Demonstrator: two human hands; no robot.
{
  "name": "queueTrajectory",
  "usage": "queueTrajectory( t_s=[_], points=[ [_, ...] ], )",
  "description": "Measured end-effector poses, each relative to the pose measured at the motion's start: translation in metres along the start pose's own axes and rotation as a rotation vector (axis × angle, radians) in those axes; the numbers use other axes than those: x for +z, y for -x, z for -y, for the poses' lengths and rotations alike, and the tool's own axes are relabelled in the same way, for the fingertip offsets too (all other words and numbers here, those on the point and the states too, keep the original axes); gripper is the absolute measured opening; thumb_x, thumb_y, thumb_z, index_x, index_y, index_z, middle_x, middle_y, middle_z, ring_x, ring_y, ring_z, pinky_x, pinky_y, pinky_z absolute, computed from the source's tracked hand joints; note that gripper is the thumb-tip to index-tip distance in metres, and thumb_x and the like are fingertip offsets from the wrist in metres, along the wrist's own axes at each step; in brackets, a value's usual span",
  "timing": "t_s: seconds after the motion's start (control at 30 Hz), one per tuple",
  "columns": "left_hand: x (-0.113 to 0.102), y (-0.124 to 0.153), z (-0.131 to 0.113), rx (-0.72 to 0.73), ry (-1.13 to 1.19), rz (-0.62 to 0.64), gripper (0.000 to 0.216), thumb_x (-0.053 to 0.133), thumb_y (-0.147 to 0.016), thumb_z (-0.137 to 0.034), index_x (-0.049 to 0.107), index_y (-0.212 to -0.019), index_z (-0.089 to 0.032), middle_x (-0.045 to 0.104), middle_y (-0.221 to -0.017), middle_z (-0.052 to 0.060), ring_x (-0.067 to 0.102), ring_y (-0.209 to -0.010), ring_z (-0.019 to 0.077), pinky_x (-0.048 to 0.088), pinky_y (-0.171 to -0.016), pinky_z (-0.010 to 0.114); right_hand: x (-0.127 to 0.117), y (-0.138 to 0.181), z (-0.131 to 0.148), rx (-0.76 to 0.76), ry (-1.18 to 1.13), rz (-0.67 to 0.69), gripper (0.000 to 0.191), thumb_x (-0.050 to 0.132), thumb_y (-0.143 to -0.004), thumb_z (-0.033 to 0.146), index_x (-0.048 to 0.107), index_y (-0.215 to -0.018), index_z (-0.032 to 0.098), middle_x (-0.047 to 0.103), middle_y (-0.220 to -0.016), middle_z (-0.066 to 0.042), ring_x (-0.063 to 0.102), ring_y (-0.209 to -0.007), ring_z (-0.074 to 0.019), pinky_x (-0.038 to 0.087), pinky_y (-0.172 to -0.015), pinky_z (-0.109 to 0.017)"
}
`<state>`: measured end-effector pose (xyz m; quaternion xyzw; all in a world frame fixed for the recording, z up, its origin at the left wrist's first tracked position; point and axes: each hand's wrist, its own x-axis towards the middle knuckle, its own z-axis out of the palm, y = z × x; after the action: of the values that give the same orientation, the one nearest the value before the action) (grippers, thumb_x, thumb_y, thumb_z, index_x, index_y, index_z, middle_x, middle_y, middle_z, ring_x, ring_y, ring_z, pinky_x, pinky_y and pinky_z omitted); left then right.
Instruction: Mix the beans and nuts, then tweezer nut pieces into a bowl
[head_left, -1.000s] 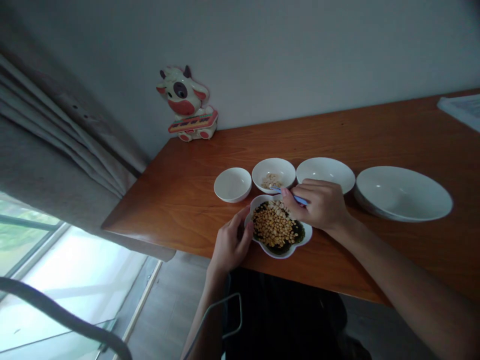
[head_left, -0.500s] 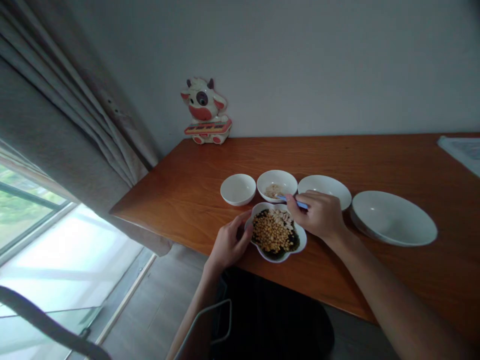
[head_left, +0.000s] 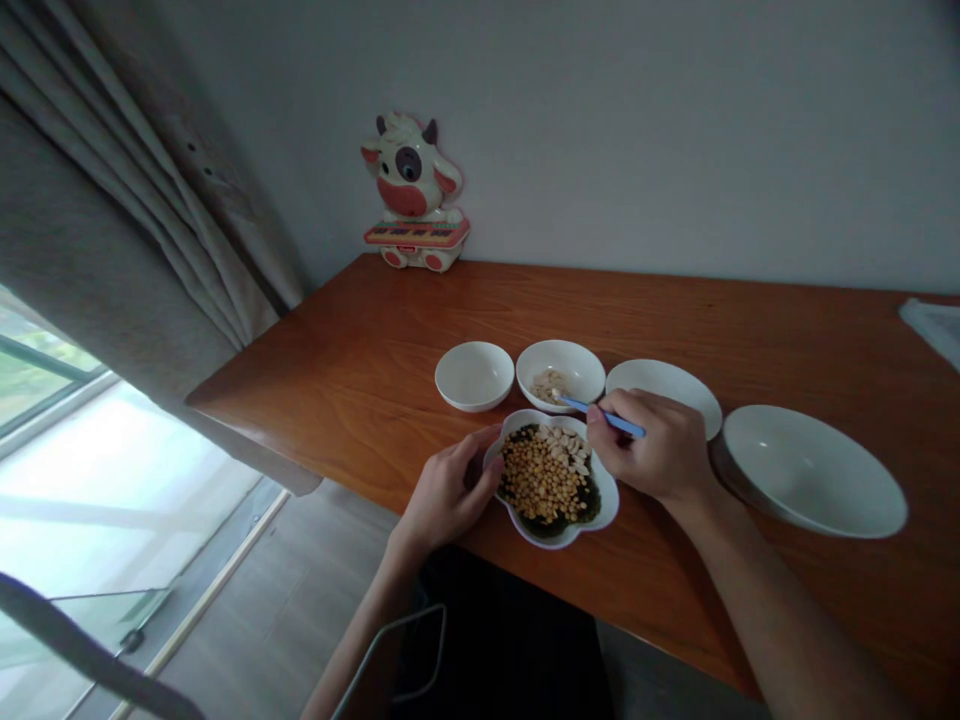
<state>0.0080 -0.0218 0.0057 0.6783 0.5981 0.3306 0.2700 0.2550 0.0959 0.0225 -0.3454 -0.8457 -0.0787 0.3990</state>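
A white flower-shaped dish (head_left: 609, 502) near the table's front edge holds yellow beans, pale seeds and dark green beans. My left hand (head_left: 444, 492) curls around the dish's left rim. My right hand (head_left: 660, 452) is closed on a thin blue tool (head_left: 604, 414), perhaps tweezers. The tool's tip reaches into a small white bowl (head_left: 581, 362) just behind the dish, which has a few pale seeds in it.
A small bare white bowl (head_left: 473, 375) sits left of the seed bowl, a shallow white bowl (head_left: 664, 385) right of it, and a large white bowl (head_left: 814, 468) farther right. A cow toy with a keyboard (head_left: 413, 196) stands at the wall. Curtain and window are at left.
The head camera has shifted, so the whole scene sits differently in view. The blue tool's tip has gone from above the dish's far edge into the seed bowl. My left hand stays on the dish.
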Motion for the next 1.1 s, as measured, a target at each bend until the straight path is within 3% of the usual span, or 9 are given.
queueTrajectory(
  t_s=[0.2, 0.43, 0.67, 1.1],
  points=[
    [0.0, 0.0, -0.002, -0.027, -0.011, -0.012, 0.043, 0.05, -0.104, -0.037, 0.055, -0.143, -0.02, 0.063, -0.078, -0.001, 0.058, -0.067, 0.014, 0.044, -0.064, 0.024, -0.004, -0.002, -0.004, -0.152, -0.046, -0.027, 0.022, 0.061, -0.081, 0.019, 0.049, -0.062, 0.023, 0.052, -0.056, 0.002, 0.046, -0.052, -0.013, 0.036, -0.054, -0.03],
    [0.002, -0.005, 0.0, -0.068, 0.024, -0.029, 0.04, 0.053, -0.103, -0.037, 0.059, -0.138, -0.018, 0.066, -0.079, 0.0, 0.058, -0.066, 0.0129, 0.046, -0.062, 0.023, -0.008, -0.001, -0.01, -0.122, -0.123, -0.008, 0.026, 0.06, -0.077, 0.018, 0.041, -0.059, 0.024, 0.043, -0.052, 0.003, 0.039, -0.049, -0.0122, 0.035, -0.051, -0.03],
    [0.002, -0.006, 0.0, -0.071, 0.026, -0.029, 0.04, 0.052, -0.103, -0.037, 0.062, -0.135, -0.016, 0.068, -0.078, 0.002, 0.059, -0.065, 0.0132, 0.048, -0.061, 0.023, -0.007, 0.004, -0.014, -0.071, -0.158, -0.02, 0.023, 0.06, -0.076, 0.017, 0.044, -0.061, 0.024, 0.047, -0.054, 0.002, 0.043, -0.05, -0.0135, 0.036, -0.053, -0.032],
    [-0.002, -0.003, 0.0, 0.01, 0.034, -0.019, 0.037, 0.049, -0.105, -0.035, 0.061, -0.136, -0.019, 0.07, -0.085, 0.003, 0.062, -0.071, 0.016, 0.048, -0.066, 0.026, -0.01, 0.0, -0.011, -0.233, -0.14, 0.036, 0.026, 0.06, -0.073, 0.012, 0.042, -0.059, 0.024, 0.043, -0.051, 0.005, 0.041, -0.045, -0.0102, 0.033, -0.048, -0.027]
  ],
)
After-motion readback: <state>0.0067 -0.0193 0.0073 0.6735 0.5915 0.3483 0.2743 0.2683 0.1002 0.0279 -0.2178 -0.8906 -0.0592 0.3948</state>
